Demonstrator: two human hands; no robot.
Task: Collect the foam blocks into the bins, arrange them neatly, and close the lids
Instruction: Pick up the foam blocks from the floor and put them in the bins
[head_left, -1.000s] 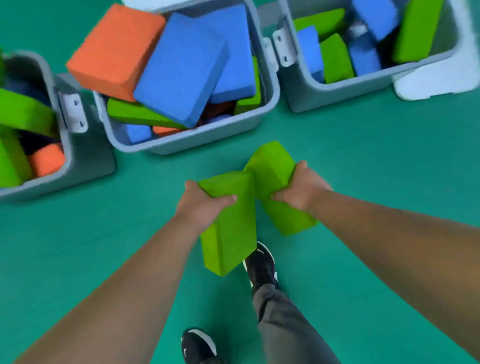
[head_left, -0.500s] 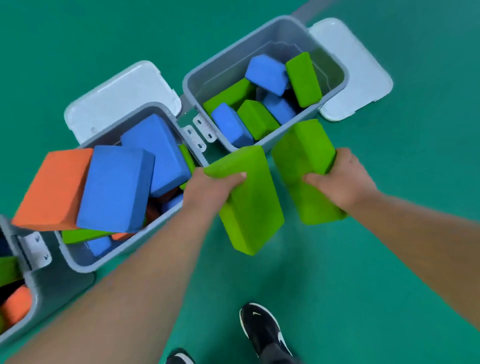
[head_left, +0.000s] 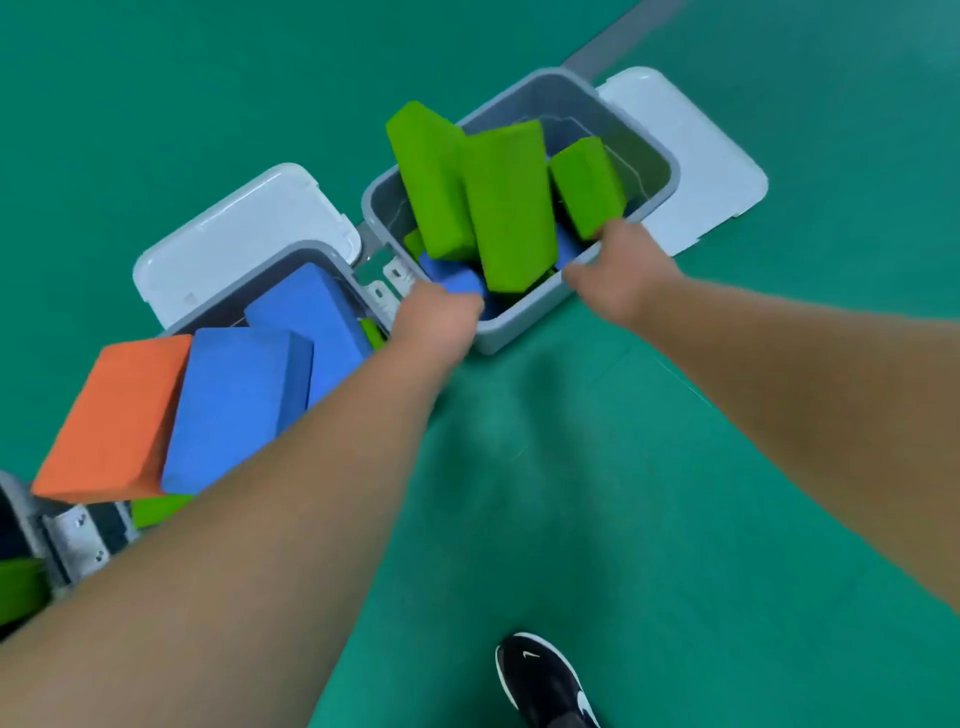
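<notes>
At bin rim (head_left: 514, 323) — left hand (head_left: 441, 318), right hand (head_left: 619, 266).

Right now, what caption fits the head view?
Green foam blocks tilt in grey plastic bin; left hand, right hand at rim.

We look through one wide-angle camera on the person's head, facing forward and steeply down at the green floor (head_left: 675, 493). The left forearm (head_left: 260, 519) and right forearm (head_left: 805, 395) enter from the bottom corners, very near the lens. A black shoe (head_left: 545, 680) sits almost straight beneath us. The grey bins (head_left: 506, 335) fill the upper half, close by. Blur suggests the head is perhaps moving.
</notes>
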